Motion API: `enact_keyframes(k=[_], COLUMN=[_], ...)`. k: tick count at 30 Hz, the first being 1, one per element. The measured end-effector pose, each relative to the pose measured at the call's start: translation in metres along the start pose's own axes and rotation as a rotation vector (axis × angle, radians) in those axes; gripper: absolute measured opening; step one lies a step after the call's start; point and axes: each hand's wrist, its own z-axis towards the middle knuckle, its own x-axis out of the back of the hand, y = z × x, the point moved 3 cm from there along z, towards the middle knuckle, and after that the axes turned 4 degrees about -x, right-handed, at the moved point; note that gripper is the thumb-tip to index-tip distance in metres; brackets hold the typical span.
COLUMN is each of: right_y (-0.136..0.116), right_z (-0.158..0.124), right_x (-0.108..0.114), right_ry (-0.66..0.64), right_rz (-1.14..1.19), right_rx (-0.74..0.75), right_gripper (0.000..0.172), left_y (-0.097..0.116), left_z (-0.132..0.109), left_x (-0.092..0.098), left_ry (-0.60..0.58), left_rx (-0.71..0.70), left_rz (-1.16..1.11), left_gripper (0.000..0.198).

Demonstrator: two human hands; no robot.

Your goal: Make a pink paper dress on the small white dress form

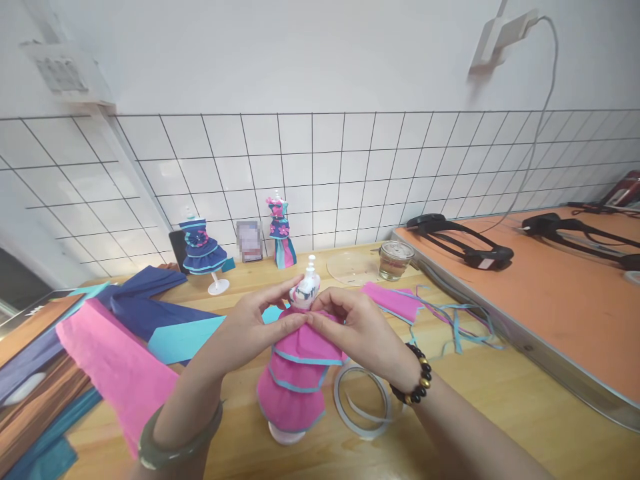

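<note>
with fingers of left hand and right hand pinched together on the top pink tier at the waist of the small mannequin, standing near and centre on the desk, press evenly round the waist and keep it upright, clear of the tape roll just right.

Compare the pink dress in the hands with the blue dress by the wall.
The pink dress is pink with light-blue trim; the blue dress is dark blue with a flower. The left hand and right hand pinch the pink dress; the blue dress stands untouched. Both are tiered, on small white stands.
</note>
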Motion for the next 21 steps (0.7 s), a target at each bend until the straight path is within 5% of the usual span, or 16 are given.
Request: enact_keyframes(k=[6,14,21], right_y=[0.000,-0.026,-0.025], right_z=[0.000,-0.013,-0.016], right_x=[0.004,-0.001,-0.014], right_ry=[0.068,0.135,0.201], right_rz=[-0.128,-0.571,-0.854], right_rx=[0.120,0.625,0.775], right_gripper=[0.010,0.009,0.019], left_y=[-0.005,-0.015,-0.013], left_z=[0.003,0.007,0.006], left_x=[0.002,0.007,0.003], left_ry=[0.075,0.265,0.325], left_rx=[0.044,0.126,0.216], left_rz=[0.030,-0.129,-0.165], left_gripper=[0.047,0.045,0.052])
